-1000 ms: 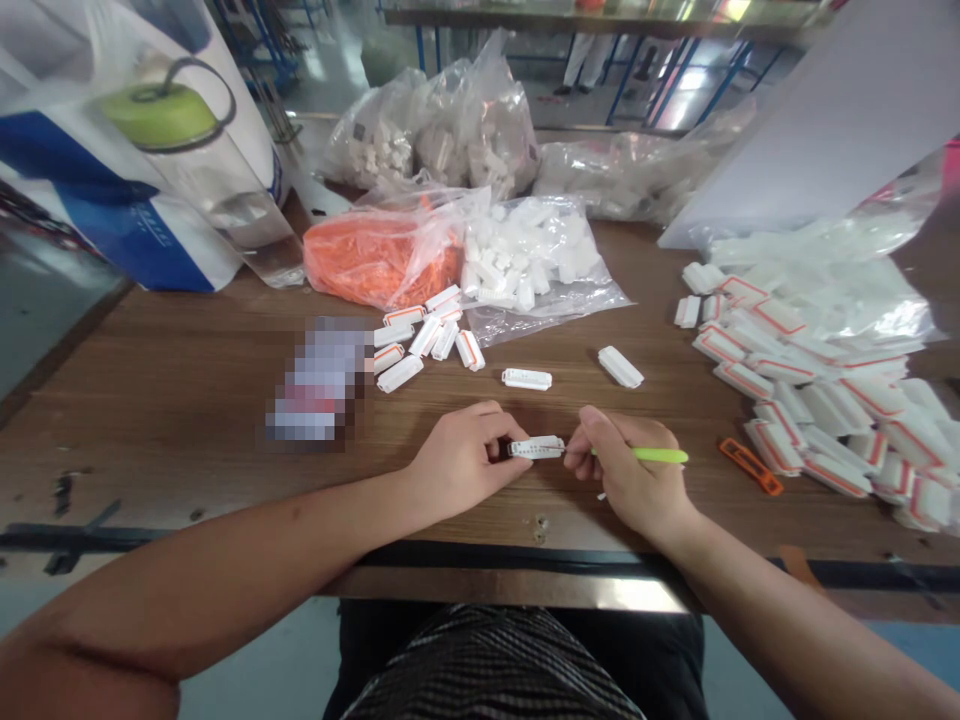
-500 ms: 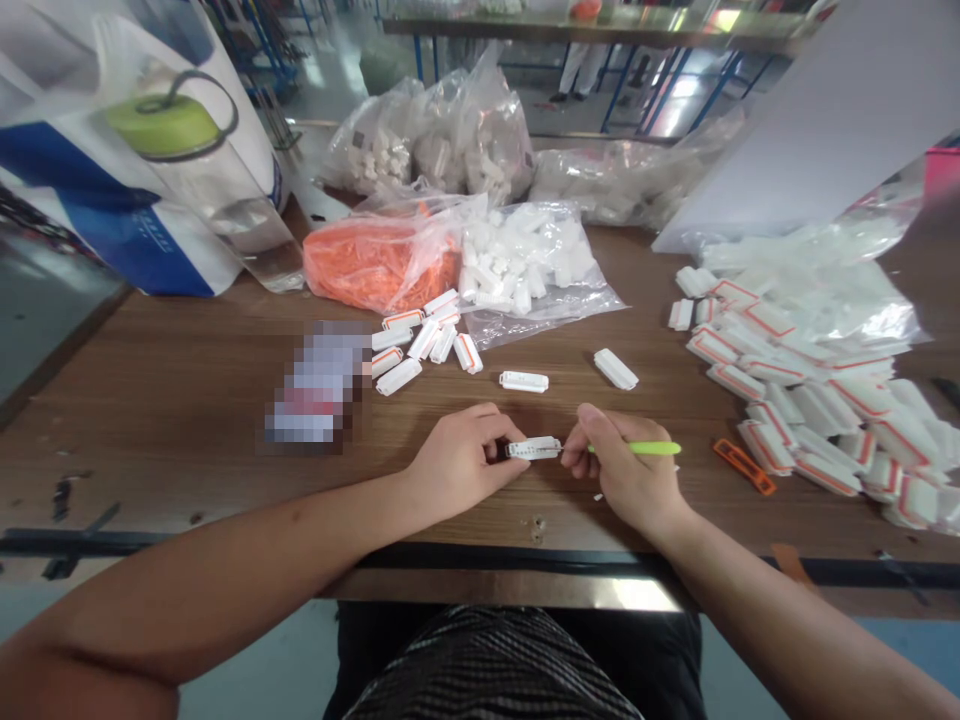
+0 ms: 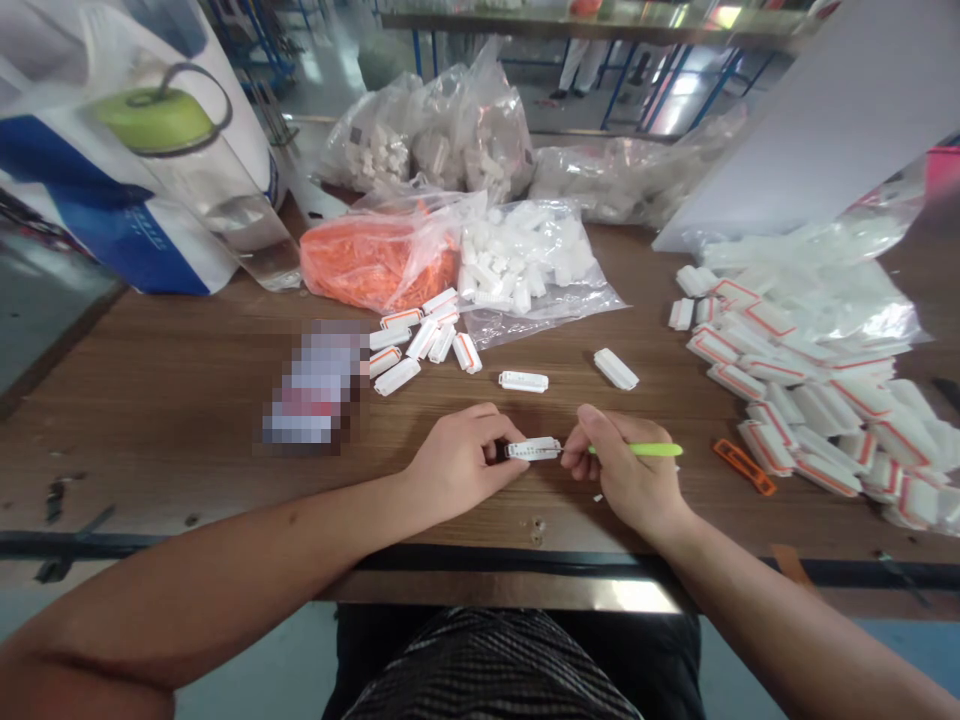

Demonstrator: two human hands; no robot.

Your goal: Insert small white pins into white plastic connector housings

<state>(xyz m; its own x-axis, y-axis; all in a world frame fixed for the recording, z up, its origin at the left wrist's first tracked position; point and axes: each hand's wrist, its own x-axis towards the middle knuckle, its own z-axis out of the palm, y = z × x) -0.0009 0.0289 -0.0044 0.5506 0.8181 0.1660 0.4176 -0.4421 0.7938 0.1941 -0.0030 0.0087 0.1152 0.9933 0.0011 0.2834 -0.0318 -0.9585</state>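
Reference landmark: orange-filled bag (image 3: 371, 262) on the wooden tabletop (image 3: 187, 375); sides as the seated person sees them.

Both hands are occupied, to the right of the orange-filled bag and nearer the person. Left hand (image 3: 459, 460): thumb and fingers pinch the left end of a white casing (image 3: 535, 449), a slim oblong with a row of small dark marks along its upper face. Right hand (image 3: 626, 462): closed in a pen-like grip round a green-handled tool (image 3: 657, 450), its thin shaft aimed leftward at the casing's right end (tip too fine to confirm contact).

Immediately right of the orange-filled bag, against it: an open clear bag of white pieces (image 3: 521, 258). Just in front of it: a loose cluster of casings (image 3: 427, 340), some edged in orange. Further right and nearer the person: two single casings, one lying crosswise (image 3: 523, 381), one slanted (image 3: 616, 369). Well to the right: a large heap of orange-edged casings (image 3: 817, 395), with a flat orange frame (image 3: 750, 472) just beside it. Left of the orange-filled bag: a clear bottle (image 3: 251, 228) with a green cap. Behind it: bulging clear bags (image 3: 484, 140) of pale parts
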